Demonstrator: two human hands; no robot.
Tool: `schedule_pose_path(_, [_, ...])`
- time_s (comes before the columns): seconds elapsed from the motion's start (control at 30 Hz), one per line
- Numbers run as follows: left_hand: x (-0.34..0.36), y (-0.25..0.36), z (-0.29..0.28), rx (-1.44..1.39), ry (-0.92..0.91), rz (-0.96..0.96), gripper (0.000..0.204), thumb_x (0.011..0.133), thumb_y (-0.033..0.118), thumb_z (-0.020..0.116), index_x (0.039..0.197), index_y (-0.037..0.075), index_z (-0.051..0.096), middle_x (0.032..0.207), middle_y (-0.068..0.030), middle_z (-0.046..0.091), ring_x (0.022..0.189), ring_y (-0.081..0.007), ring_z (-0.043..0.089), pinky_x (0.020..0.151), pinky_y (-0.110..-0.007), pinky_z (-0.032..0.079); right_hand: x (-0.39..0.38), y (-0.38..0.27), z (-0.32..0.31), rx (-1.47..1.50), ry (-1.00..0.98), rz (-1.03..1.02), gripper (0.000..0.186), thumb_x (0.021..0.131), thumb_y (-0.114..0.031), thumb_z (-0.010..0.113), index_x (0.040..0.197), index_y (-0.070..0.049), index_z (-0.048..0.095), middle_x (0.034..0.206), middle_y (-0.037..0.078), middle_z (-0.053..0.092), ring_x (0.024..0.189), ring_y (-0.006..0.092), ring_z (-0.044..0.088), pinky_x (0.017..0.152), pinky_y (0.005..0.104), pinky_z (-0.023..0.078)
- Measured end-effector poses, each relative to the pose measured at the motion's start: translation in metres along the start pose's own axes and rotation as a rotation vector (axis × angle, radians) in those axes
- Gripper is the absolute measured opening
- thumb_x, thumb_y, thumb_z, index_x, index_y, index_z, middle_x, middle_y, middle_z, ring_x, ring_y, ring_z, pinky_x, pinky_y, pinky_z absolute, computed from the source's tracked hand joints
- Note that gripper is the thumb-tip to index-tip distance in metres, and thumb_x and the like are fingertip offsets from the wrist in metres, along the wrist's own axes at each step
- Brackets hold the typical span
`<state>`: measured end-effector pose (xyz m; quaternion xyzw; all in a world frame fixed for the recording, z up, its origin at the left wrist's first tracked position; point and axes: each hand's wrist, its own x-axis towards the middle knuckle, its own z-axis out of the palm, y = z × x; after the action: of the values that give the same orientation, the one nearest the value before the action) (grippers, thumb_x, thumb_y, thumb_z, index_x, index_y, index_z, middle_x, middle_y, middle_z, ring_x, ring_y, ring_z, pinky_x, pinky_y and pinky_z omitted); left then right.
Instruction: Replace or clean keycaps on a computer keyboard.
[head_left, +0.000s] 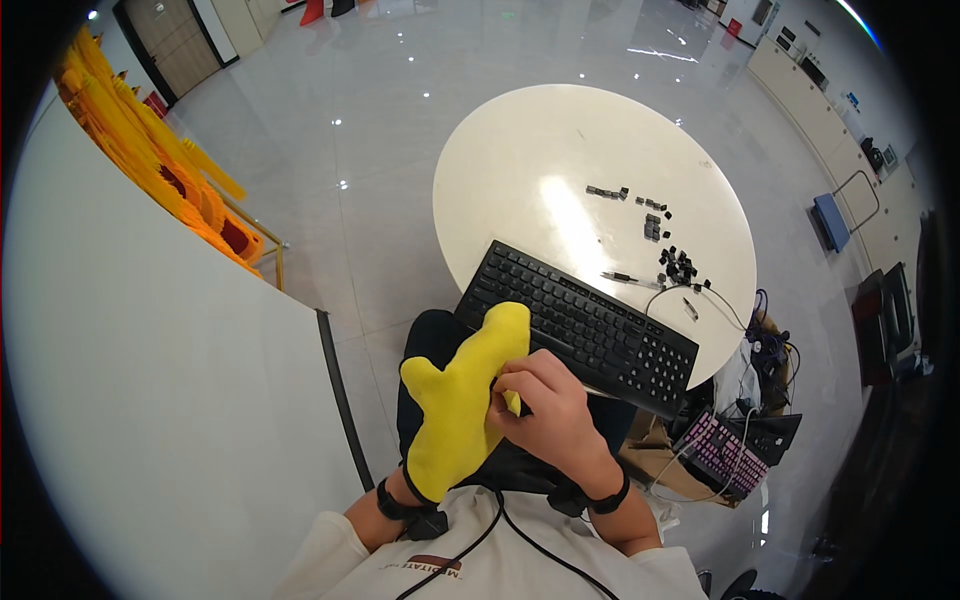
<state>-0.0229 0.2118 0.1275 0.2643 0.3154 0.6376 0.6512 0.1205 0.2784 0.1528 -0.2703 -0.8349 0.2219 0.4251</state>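
Note:
My left hand [455,405] wears a yellow cloth glove, thumb and fingers spread, raised over my lap with its tip over the near edge of a black keyboard [600,325]. My right hand [548,405] pinches the glove's fabric at the palm side, fingers curled on it. Both wrists carry black bands with a cable running down my chest. The keyboard lies slanted on the near part of a round white table [530,140].
Several loose dark keycaps [680,265] and a pen [622,276] lie on the table beyond the keyboard. A pink-lit keyboard [722,450] and cables sit on boxes at the lower right. A white partition [150,400] stands left, with stacked yellow items [150,150] behind it.

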Motion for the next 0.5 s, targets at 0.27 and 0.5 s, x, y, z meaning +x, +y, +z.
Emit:
schedule_pose_path(0.27, [-0.005,0.014,-0.001,0.304,0.01,0.01,0.073,0.124,0.054,0.046,0.177,0.004,0.041,0.173,-0.0121,0.054,0.151,-0.0243,0.057,0.125,-0.038,0.047,-0.005,-0.015,-0.001,0.166,-0.074,0.01,0.029,0.076,0.003,0.092,0.096,-0.005,0.073,0.102,0.01,0.076,0.087,0.0294,0.075,0.076,0.0375,0.063])
schedule_pose_path(0.5, [-0.006,0.005,-0.031,-0.31,-0.047,-0.079,0.061,0.126,0.038,0.049,0.174,0.002,0.04,0.176,-0.0114,0.048,0.161,-0.0264,0.048,0.134,-0.038,0.032,-0.024,-0.039,0.009,0.24,-0.121,0.001,0.029,0.074,0.004,0.093,0.095,-0.004,0.075,0.101,0.009,0.077,0.084,0.0282,0.075,0.075,0.0364,0.062])
